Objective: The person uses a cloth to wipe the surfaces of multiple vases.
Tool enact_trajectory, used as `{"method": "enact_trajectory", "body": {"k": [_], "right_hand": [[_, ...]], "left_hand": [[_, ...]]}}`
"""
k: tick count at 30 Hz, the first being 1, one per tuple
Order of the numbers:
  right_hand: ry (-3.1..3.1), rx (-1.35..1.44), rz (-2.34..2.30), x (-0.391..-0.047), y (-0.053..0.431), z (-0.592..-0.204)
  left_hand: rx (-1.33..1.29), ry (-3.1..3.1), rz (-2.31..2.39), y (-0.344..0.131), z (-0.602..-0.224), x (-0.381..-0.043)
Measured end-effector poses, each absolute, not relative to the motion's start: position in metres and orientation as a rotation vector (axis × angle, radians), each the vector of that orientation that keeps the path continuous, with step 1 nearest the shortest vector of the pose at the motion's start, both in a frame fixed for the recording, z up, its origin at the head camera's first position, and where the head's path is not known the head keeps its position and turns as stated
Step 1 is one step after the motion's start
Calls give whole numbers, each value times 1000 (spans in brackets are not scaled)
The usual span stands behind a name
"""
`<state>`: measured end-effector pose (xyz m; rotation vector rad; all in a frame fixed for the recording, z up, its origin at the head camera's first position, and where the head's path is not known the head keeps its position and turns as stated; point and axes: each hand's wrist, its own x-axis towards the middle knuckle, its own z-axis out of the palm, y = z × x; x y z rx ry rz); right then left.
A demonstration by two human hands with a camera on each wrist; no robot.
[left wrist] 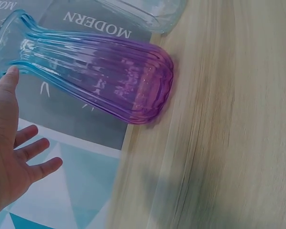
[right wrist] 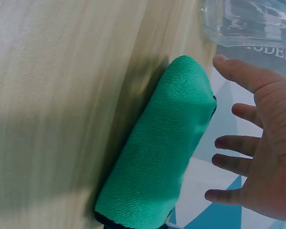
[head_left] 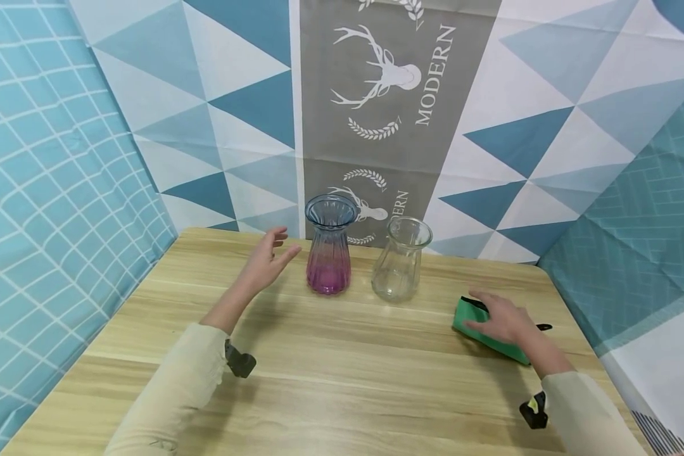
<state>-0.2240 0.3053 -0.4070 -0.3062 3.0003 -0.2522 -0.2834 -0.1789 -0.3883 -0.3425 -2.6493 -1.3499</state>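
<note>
Blue-to-purple ribbed glass vase (head_left: 329, 256): stands upright near the back of the pale wooden table (head_left: 319, 373); probably stiff, slick and fragile — the narrow neck looks the best hold.
Clear glass vase (head_left: 396, 272): upright just to its right; likely as breakable, same neck grip.
Green cloth with black edging (right wrist: 152, 148): lies at the right; likely light, soft, easily pinched.
Hands: left hand (head_left: 269, 258) and right hand (head_left: 504, 320) released, fingers spread — left's contact with glass unclear.
Count: one table, two vases, one cloth.
</note>
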Motion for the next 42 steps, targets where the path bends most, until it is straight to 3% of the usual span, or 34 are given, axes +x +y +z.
{"method": "enact_trajectory", "body": {"k": [42], "right_hand": [[2979,-281,-246,-215,321,-443]], "left_hand": [[-347,-2549,-1621,-139,-405,-290]]}}
